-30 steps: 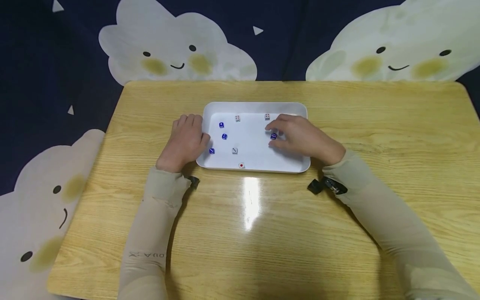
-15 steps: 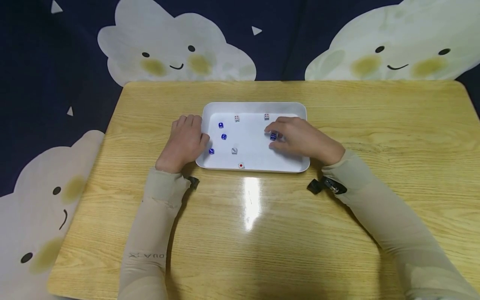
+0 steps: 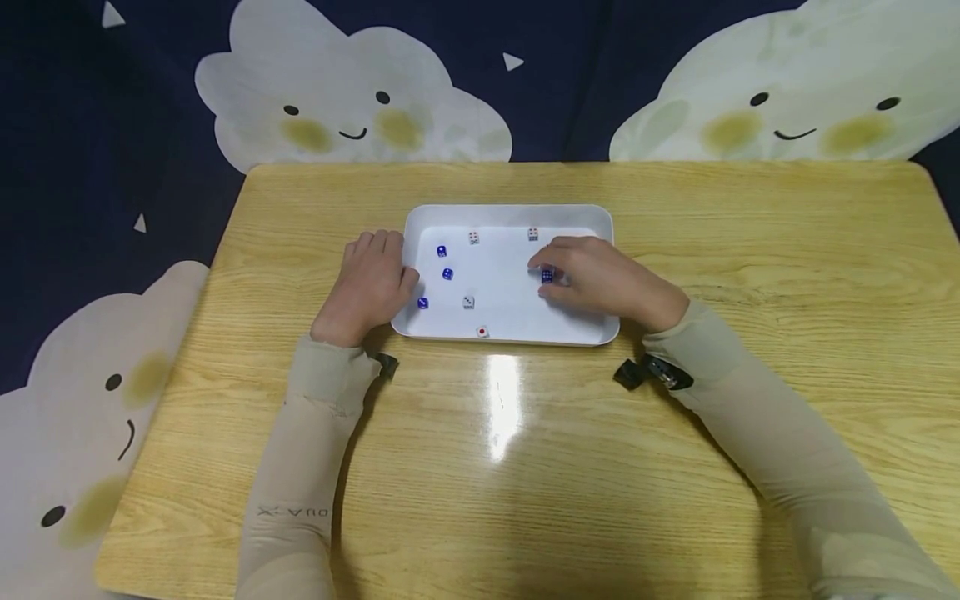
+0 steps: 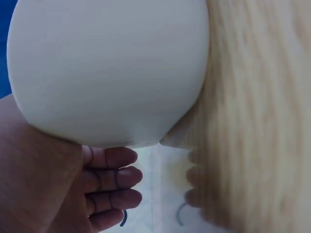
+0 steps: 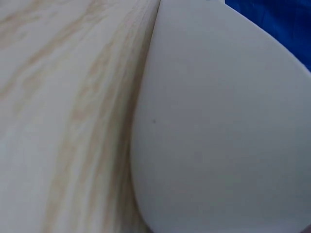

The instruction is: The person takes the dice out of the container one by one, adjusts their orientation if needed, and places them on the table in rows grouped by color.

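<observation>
A white tray (image 3: 510, 218) with blue and white dice lies on the table. My left hand (image 3: 367, 279) holds the tray's left end, thumb over the rim and fingers outside; the left wrist view shows those fingers (image 4: 114, 179) beyond the tray wall. Inside the right end, my right hand (image 3: 592, 271) has thumb and index finger apart on either side of a blue die (image 3: 547, 276), partly hidden under the fingers. The right wrist view shows only the tray's outer wall (image 5: 218, 126) and the table, with the die out of sight.
Blue dice (image 3: 447, 273) sit at the tray's left side. White dice lie along the far wall, one white die (image 3: 533, 234) near my right hand, others left of centre and at the near wall. A dark cloud-patterned cloth (image 3: 562, 83) borders the wooden table (image 3: 487, 517).
The right fingers have dropped slightly over the blue die and cover more of it. My left hand stays at the tray's left end; the other dice look unmoved.
</observation>
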{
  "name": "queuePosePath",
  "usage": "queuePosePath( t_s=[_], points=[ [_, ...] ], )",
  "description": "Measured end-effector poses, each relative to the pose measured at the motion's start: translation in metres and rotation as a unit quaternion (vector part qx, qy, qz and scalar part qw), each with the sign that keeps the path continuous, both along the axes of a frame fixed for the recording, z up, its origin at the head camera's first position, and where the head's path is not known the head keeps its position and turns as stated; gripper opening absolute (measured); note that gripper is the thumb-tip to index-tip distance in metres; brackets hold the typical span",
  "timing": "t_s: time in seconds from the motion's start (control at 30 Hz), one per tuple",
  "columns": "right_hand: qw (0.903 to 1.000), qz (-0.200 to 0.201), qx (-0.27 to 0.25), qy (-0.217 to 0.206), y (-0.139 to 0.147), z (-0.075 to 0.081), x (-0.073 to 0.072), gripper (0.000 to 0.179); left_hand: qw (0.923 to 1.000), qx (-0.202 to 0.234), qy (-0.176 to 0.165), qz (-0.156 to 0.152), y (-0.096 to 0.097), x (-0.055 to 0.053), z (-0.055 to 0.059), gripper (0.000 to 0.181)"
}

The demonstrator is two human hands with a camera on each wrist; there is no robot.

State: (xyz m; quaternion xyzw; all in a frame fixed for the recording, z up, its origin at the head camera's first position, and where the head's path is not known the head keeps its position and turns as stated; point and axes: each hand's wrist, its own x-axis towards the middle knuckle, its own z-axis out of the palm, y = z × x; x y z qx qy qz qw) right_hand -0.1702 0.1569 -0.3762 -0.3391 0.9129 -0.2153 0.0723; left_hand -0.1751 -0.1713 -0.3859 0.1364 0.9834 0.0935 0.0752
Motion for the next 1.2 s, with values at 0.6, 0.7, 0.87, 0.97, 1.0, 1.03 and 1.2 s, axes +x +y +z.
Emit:
queuePosePath(
  t_s=[0.6,0.7,0.87,0.97,1.0,1.03,1.2],
  points=[
    [0.9989,0.015,-0.027,0.036,0.001,-0.001,0.0,0.011,1.0,0.001,-0.008,0.003,0.0,0.0,-0.001,0.035],
    [0.9986,0.009,-0.029,0.044,0.004,0.001,0.0,0.012,1.0,0.002,-0.006,0.001,0.0,0.0,-0.001,0.035],
    [0.9981,-0.001,-0.034,0.052,0.009,0.005,0.0,0.012,1.0,0.003,-0.003,-0.003,0.0,0.0,-0.001,0.036],
    [0.9977,-0.007,-0.036,0.057,0.012,0.008,-0.001,0.013,1.0,0.004,0.0,-0.004,0.0,0.0,0.0,0.035],
    [0.9976,-0.009,-0.035,0.059,0.013,0.009,-0.001,0.014,1.0,0.005,0.0,-0.004,0.0,0.001,0.0,0.035],
    [0.9974,-0.013,-0.035,0.061,0.014,0.011,-0.001,0.014,1.0,0.005,0.001,-0.004,0.0,0.001,0.0,0.035],
    [0.997,-0.031,-0.036,0.061,0.019,0.016,-0.003,0.014,1.0,0.007,0.003,-0.002,0.0,0.001,0.0,0.034]
  ],
)
